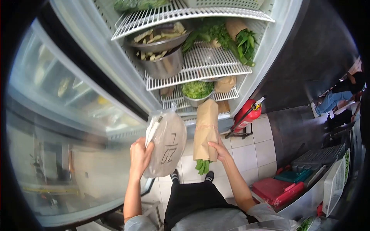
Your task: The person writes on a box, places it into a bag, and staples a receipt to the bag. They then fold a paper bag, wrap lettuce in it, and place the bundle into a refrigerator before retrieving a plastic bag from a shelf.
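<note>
My left hand (141,157) grips the edge of a clear plastic bag (168,144) with a pale, flat, rounded content and dark handwritten marks on it. What exactly is inside I cannot make out. In my right hand (220,149) is a brown paper-wrapped bundle of greens (207,129), with green stalks poking out of the end nearest me. Both things hang in front of the open fridge. A metal bowl of chopped greens (197,91) stands on a lower wire shelf just beyond the paper bundle.
Steel pots of cut vegetables (163,65) and leafy greens (219,34) fill the wire shelf (200,73). The glass fridge door (77,96) stands open at left. A fire extinguisher (247,113) stands right of the fridge; red and teal lids (279,190) lie at lower right. People are farther right.
</note>
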Demonstrator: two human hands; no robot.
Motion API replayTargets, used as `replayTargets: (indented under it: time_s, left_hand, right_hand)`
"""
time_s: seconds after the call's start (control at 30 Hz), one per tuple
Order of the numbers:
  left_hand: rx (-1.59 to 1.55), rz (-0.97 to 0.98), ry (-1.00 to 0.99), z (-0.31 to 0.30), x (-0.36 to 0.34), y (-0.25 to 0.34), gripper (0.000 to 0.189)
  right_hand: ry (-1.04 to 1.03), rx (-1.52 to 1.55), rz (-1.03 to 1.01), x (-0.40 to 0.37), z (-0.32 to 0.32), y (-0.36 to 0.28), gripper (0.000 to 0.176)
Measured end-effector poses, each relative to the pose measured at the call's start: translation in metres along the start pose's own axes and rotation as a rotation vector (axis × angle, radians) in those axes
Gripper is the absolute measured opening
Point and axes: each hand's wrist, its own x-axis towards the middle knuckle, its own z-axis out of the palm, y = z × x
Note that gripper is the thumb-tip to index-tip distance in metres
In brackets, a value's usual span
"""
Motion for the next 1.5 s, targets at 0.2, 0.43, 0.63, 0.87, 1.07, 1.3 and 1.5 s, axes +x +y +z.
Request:
replayTargets:
  time_s: [0.2,0.43,0.63,0.87,1.07,1.3,1.5]
  left_hand:
    - [0.166,-0.157,-0.094,-0.009,-0.123,-0.029,0.018]
    - [0.346,-0.349,-0.26,0.051,-0.242,-0.137,0.02]
    - [0.28,-0.581,-0.453,0.11,-0.329,-0.24,0.028]
    - [0.131,-0.957,-0.483,0.171,-0.41,-0.315,0.037]
    - [-0.018,-1.198,-0.377,0.188,-0.425,-0.289,0.037]
    - [-0.192,-1.413,-0.108,0.224,-0.426,-0.246,0.038]
    - [-0.249,-1.486,0.047,0.264,-0.396,-0.191,0.036]
  right_hand:
    - [0.002,-0.113,0.112,-0.04,-0.038,0.009,0.093]
    - [-0.15,-0.169,0.176,-0.051,-0.026,0.04,0.099]
    - [-0.148,-0.244,-0.039,0.068,0.089,0.03,0.098]
    - [0.01,-0.476,-0.362,0.193,0.157,0.004,0.097]
    - [-0.025,-0.456,-0.344,0.386,0.104,-0.019,0.042]
    - [-0.024,-0.884,-0.395,0.437,0.194,0.033,0.035]
    - [-0.065,-1.038,-0.436,0.432,0.218,0.092,0.03]
